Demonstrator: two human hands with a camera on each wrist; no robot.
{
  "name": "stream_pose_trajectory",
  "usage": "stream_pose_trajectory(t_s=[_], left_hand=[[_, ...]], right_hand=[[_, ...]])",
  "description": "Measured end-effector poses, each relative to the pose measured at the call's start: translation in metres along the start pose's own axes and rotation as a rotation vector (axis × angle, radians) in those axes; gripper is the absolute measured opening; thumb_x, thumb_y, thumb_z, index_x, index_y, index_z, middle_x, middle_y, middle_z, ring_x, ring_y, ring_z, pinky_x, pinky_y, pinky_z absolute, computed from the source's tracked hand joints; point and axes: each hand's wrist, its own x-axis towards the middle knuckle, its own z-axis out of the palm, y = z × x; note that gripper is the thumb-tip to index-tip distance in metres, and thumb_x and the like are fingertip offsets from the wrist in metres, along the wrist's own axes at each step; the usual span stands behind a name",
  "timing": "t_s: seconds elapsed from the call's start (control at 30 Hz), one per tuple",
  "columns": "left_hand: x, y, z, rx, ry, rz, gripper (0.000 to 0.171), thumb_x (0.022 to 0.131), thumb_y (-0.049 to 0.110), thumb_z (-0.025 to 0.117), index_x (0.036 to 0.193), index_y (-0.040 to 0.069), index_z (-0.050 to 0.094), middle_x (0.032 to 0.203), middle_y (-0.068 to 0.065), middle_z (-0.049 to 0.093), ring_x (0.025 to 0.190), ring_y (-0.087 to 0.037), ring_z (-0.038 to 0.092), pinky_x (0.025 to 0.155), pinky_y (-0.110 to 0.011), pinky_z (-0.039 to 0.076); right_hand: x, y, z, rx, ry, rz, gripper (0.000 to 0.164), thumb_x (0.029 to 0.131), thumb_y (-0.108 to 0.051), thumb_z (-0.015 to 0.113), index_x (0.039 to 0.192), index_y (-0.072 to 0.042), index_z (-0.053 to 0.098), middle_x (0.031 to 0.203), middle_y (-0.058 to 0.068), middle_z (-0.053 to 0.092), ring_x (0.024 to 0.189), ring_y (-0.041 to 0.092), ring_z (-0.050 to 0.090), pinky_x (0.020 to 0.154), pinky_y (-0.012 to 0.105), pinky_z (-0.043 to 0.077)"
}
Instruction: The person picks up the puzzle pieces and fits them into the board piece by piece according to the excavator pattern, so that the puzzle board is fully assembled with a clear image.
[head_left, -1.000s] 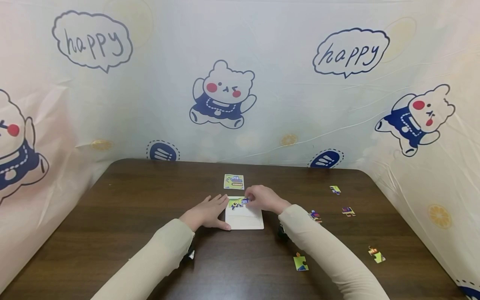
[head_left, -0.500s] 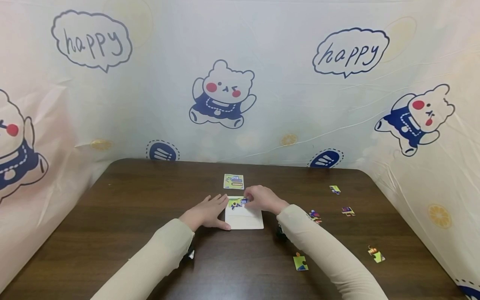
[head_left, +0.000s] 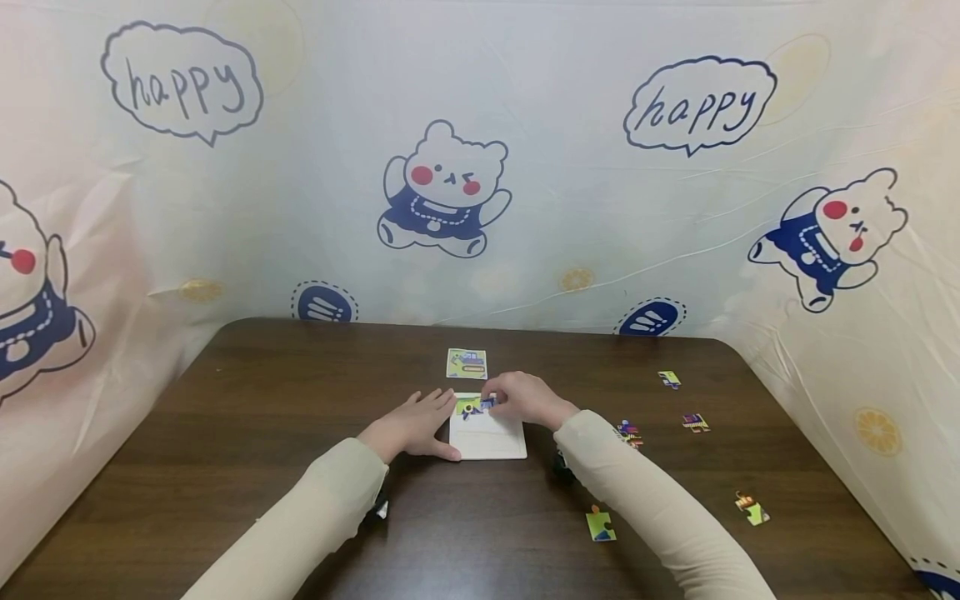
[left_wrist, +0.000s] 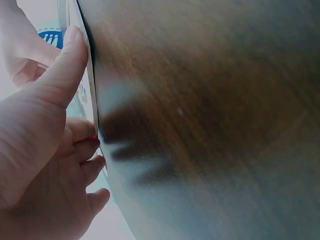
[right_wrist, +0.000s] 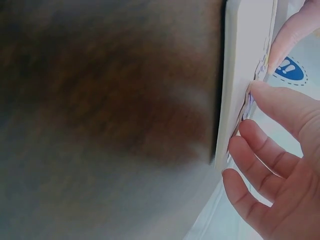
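Note:
A white puzzle tray [head_left: 487,442] lies on the table, with a green-and-yellow jigsaw piece [head_left: 468,407] in its upper left corner. My left hand [head_left: 412,427] rests along the tray's left edge, fingers spread and thumb at the lower left corner. At the top right of the tray, my right hand [head_left: 528,398] pinches a blue-purple jigsaw piece [head_left: 487,402] beside the first one. In the right wrist view, the thumb [right_wrist: 270,97] and fingers [right_wrist: 252,132] meet this piece low over the tray. Part of it is hidden by the hand.
Behind the tray lies a square picture card [head_left: 467,363]. Loose jigsaw pieces are scattered at the right: a far one [head_left: 670,380], a striped one [head_left: 696,422], one by the right sleeve [head_left: 628,433], a green one [head_left: 600,525] and an orange-green one [head_left: 752,508].
My right hand has shifted slightly left with its jigsaw piece, closer to the piece in the corner. My left hand has stayed on the tray's edge.

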Motion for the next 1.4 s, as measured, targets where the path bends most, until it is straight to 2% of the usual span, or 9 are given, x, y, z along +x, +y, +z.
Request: stream_pose_trajectory(t_s=[0.27,0.53,1.0,1.17,1.3,1.4], left_hand=[[-0.001,0.0,-0.001,0.001,0.002,-0.001,0.092,0.079,0.054,0.064,0.142,-0.002,0.028,0.148,-0.017,0.023,0.136,-0.031,0.017,0.107,-0.049,0.011],[-0.002,0.001,-0.002,-0.009,-0.001,-0.008,0.092,0.079,0.054,0.064,0.142,-0.002,0.028,0.148,-0.017,0.022,0.136,-0.031,0.016,0.107,-0.049,0.011],[-0.003,-0.001,-0.004,-0.002,-0.003,0.002,0.092,0.079,0.054,0.064,0.142,-0.002,0.028,0.148,-0.017,0.022,0.136,-0.031,0.016,0.107,-0.05,0.011],[-0.003,0.0,-0.005,0.002,-0.007,0.004,0.092,0.079,0.054,0.064,0.143,-0.002,0.027,0.148,-0.016,0.022,0.136,-0.031,0.016,0.107,-0.049,0.011],[-0.002,0.002,-0.004,-0.01,-0.012,0.002,0.092,0.079,0.053,0.064,0.143,-0.002,0.027,0.149,-0.016,0.022,0.136,-0.031,0.016,0.107,-0.049,0.01],[-0.001,0.002,-0.002,-0.011,-0.009,-0.007,0.092,0.079,0.053,0.065,0.143,-0.002,0.028,0.149,-0.015,0.022,0.136,-0.03,0.016,0.107,-0.049,0.01]], right_hand=[[0.0,-0.003,0.0,-0.024,0.007,-0.014,0.021,0.083,-0.015,0.07,0.104,-0.017,0.07,0.083,-0.002,0.058,0.069,0.013,0.05,0.06,0.026,0.043],[0.002,-0.006,0.0,-0.037,-0.005,-0.007,0.023,0.083,-0.014,0.07,0.106,-0.016,0.07,0.088,-0.002,0.063,0.069,0.012,0.051,0.061,0.025,0.043],[0.004,-0.007,0.0,-0.042,-0.005,-0.025,0.021,0.083,-0.015,0.07,0.104,-0.016,0.07,0.087,-0.003,0.061,0.069,0.012,0.051,0.062,0.023,0.043],[0.003,-0.005,-0.002,-0.007,-0.018,-0.046,0.02,0.083,-0.015,0.07,0.103,-0.015,0.07,0.082,-0.002,0.058,0.068,0.013,0.05,0.06,0.025,0.043],[-0.001,0.002,-0.008,0.057,0.006,-0.061,0.022,0.083,-0.014,0.07,0.105,-0.013,0.069,0.089,-0.001,0.059,0.076,0.013,0.053,0.067,0.028,0.045],[-0.004,0.012,-0.017,0.101,0.049,-0.022,0.025,0.083,-0.015,0.07,0.108,-0.012,0.068,0.095,-0.003,0.06,0.085,0.012,0.056,0.074,0.029,0.047]])
